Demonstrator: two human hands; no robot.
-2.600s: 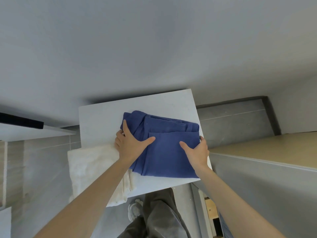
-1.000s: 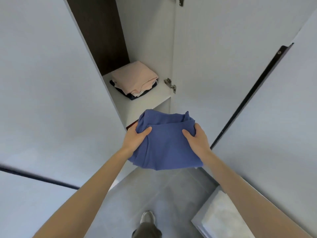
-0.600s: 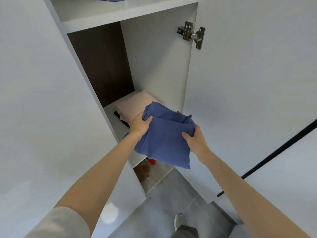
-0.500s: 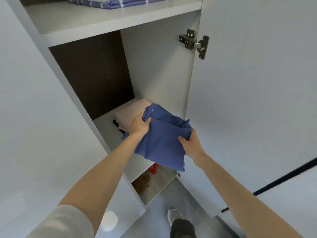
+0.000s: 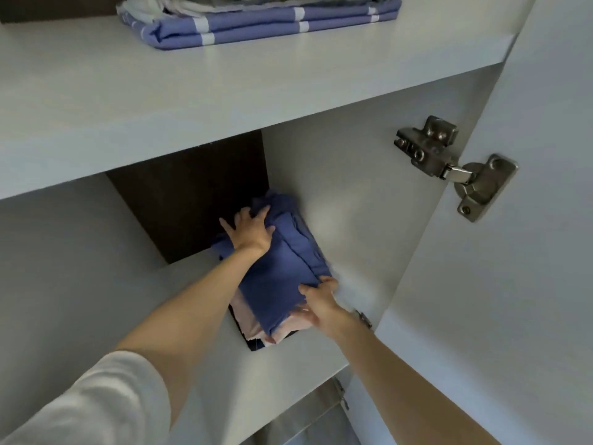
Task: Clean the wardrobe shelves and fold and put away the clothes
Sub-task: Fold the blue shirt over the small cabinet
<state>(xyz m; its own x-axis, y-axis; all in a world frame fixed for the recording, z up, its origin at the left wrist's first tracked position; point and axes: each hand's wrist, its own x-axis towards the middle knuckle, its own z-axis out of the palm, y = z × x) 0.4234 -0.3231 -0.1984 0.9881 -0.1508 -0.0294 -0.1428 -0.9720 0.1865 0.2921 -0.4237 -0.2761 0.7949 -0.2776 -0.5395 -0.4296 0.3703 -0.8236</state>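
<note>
Change vs 0.5 s back: the blue folded garment (image 5: 282,268) is no longer hanging in the air in front of the opening. It is now sitting inside the wardrobe on top of the pink garment (image 5: 247,319), which is itself lying on a dark item (image 5: 253,343) on the lower shelf (image 5: 272,374). So placement for this 1 piece is looking nearly finished; what is remaining, by my read, is seating it, squaring it up and pulling both hands out. The left hand (image 5: 250,232) is pressing down on the far left part of the garment, fingers spread and straight, not curling round anything. The right hand (image 5: 317,303) is touching the near right corner, close to the side wall; motion blur there, so I cannot tell whether it is pinching the edge or just pushing it. The hands are sitting well apart, at diagonally opposite ends of the piece. Orientation: the garment is lying flat, long axis running front to back into the compartment, roughly parallel to the right wall, with a short edge facing the shelf front and the bunched end pointing at the dark back panel. Its near edge is stopping short of the pink layer's edge, so the stack is sitting slightly staggered. The upper shelf (image 5: 224,91) is carrying a striped blue cloth (image 5: 256,27).
</note>
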